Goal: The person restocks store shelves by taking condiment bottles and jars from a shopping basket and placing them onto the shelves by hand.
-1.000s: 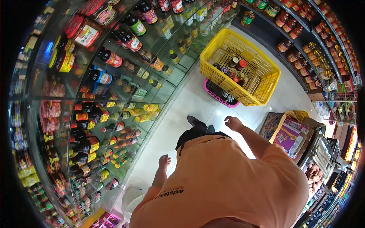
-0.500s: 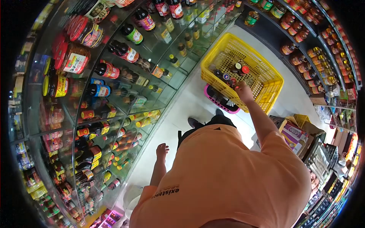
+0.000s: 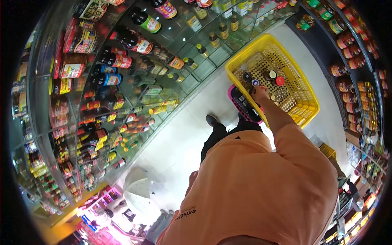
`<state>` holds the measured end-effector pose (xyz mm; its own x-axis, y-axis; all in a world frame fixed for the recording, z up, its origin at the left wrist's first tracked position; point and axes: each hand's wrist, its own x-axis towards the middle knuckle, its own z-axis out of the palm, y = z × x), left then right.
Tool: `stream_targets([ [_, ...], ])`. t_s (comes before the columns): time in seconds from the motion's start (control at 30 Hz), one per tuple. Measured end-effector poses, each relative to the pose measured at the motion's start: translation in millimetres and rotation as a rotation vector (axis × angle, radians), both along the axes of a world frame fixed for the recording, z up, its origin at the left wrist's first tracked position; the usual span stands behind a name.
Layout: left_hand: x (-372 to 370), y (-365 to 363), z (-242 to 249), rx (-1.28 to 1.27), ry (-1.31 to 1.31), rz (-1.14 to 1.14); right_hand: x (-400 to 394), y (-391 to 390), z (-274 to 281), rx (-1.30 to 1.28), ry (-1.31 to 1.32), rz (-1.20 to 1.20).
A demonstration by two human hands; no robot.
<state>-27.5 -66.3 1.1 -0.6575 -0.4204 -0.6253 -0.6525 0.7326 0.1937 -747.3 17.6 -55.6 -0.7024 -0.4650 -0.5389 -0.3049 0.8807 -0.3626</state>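
A shopper's right hand (image 3: 259, 94) reaches into a yellow basket (image 3: 304, 110) on the shop floor, fingers curled over the bottle tops (image 3: 272, 76) standing inside; whether that grip pinches one cannot be told. The left hand is hidden behind the orange shirt (image 3: 253, 183).

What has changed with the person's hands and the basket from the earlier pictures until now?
The right hand went forward from beside the body into the yellow basket and now rests on the bottles there; whether it grips one is unclear. The left hand, earlier hanging by the glass shelves, is out of view. The basket stays on the pink basket.
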Motion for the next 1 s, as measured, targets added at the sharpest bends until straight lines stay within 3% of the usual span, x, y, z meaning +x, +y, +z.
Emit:
stream_targets([
  [0.17,-48.1,45.1,46.7,0.219,0.128,0.755,-13.7,11.7,23.6,-0.042,0.107,0.228],
  [0.27,-77.2,38.7,48.1,0.352,0.232,1.172,-27.0,24.3,96.8,-0.143,-0.002,0.244],
  [0.3,-79.1,19.1,37.3,0.410,0.131,1.115,-28.5,30.7,114.4,-0.199,0.087,0.252],
  [0.33,-59.8,16.0,3.4,0.311,0.370,0.931,-32.4,36.6,135.1,-0.198,0.094,0.255],
  [0.37,-85.1,3.9,13.1,0.416,0.386,1.280,-36.5,41.1,157.6,-0.273,0.112,0.275],
  [0.4,-100.2,-6.6,14.6,0.436,0.495,1.328,-40.2,45.1,180.4,-0.348,0.130,0.295],
  [0.47,-167.5,-33.6,55.0,0.377,0.518,1.225,-46.2,51.3,228.8,-0.413,0.099,0.235],
  [0.53,-214.0,-53.9,63.6,0.455,0.670,1.187,-53.8,59.9,268.3,-0.480,0.070,0.172],
  [0.6,-276.2,-66.4,103.7,0.498,0.715,1.069,-60.2,68.1,300.5,-0.750,-0.098,0.051],
  [0.63,-291.1,-72.4,101.2,0.583,0.786,0.976,-63.2,69.7,318.5,-0.754,-0.091,0.062],
  [0.7,-347.2,-70.7,143.2,0.768,0.901,0.888,-64.4,70.3,351.9,-0.941,-0.246,0.009],
  [0.77,-382.9,-68.3,166.0,0.818,0.846,0.733,-63.4,67.1,378.3,-0.966,-0.280,0.050],
  [0.9,-431.2,-47.5,215.7,1.290,0.963,0.624,-45.9,44.7,400.2,-1.042,-0.439,0.084],
  [1.0,-428.8,-39.6,230.4,1.668,0.876,0.672,-32.7,15.2,390.2,-1.108,-0.526,0.088],
])
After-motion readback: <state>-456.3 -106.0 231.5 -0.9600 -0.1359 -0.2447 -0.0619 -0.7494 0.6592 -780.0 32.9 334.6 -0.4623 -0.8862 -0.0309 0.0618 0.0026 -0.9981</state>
